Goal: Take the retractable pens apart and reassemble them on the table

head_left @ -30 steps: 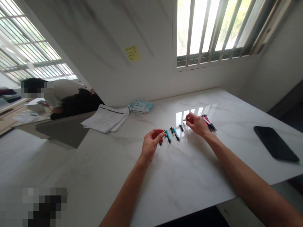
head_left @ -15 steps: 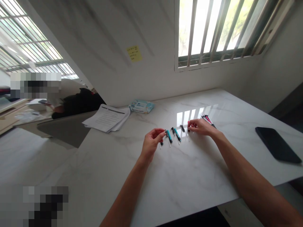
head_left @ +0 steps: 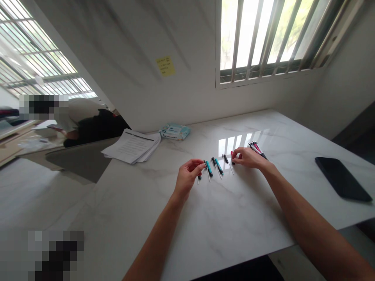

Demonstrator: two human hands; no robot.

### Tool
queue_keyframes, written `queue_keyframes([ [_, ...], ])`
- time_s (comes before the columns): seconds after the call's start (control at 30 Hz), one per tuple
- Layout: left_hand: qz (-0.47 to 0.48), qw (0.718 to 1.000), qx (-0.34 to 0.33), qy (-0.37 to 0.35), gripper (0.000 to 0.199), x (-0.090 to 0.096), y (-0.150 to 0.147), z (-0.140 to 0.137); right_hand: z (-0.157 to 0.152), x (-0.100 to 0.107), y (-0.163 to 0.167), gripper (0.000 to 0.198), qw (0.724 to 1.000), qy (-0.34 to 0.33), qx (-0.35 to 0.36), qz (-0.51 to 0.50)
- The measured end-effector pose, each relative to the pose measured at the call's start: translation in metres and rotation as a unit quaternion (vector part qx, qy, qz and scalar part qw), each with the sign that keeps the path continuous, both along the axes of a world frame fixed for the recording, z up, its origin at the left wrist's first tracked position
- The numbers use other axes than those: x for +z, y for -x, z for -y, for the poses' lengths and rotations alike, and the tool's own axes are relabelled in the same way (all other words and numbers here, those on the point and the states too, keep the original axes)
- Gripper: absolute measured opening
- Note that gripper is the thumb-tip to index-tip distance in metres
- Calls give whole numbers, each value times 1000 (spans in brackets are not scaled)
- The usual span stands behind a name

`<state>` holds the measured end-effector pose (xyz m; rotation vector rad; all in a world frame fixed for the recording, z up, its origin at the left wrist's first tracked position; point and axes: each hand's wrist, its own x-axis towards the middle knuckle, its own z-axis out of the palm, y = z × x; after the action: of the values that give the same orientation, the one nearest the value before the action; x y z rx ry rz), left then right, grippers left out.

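My left hand (head_left: 189, 173) is closed in a pinch at the left end of a row of pen parts; whatever its fingertips hold is hidden. Just beside those fingertips lies a teal pen barrel (head_left: 209, 168), with a thin white refill next to it. Another teal pen barrel (head_left: 218, 166) rests to its right, near small black parts. Further right is a black pen part (head_left: 225, 159) with a white refill (head_left: 231, 168). My right hand (head_left: 246, 157) pinches a red pen barrel (head_left: 232, 153) at the row's right end, its fingers partly covering it.
Behind my right hand lies a bundle of pens (head_left: 255, 146). A dark phone-like slab (head_left: 342, 178) is on the right. Printed papers (head_left: 131, 145) and a blue wipes pack (head_left: 175, 132) sit toward the wall. Another person (head_left: 84, 113) is at the far left.
The red pen barrel shows slightly more beside my right fingertips, which have shifted a little. My left hand stays nearly still. The view moves very slightly.
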<state>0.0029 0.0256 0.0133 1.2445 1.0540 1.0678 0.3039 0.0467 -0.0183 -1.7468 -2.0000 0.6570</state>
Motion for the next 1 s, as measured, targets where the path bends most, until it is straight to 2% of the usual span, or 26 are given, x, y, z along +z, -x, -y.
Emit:
queue_keyframes([
  [0.4, 6, 1000, -3, -6, 26, 0, 0, 0, 7, 12, 7, 9, 996, 56, 69, 19],
  [0.73, 12, 1000, -19, -11, 25, -2, -2, 0, 8, 14, 10, 13, 996, 38, 82, 18],
  [0.9, 12, 1000, -25, -3, 28, -2, -3, 1, 8, 18, 15, 15, 998, -24, 41, -45],
  [1.0, 11, 999, -32, 0, 30, -3, -4, 1, 15, 22, 37, 23, 981, -66, 67, -169],
])
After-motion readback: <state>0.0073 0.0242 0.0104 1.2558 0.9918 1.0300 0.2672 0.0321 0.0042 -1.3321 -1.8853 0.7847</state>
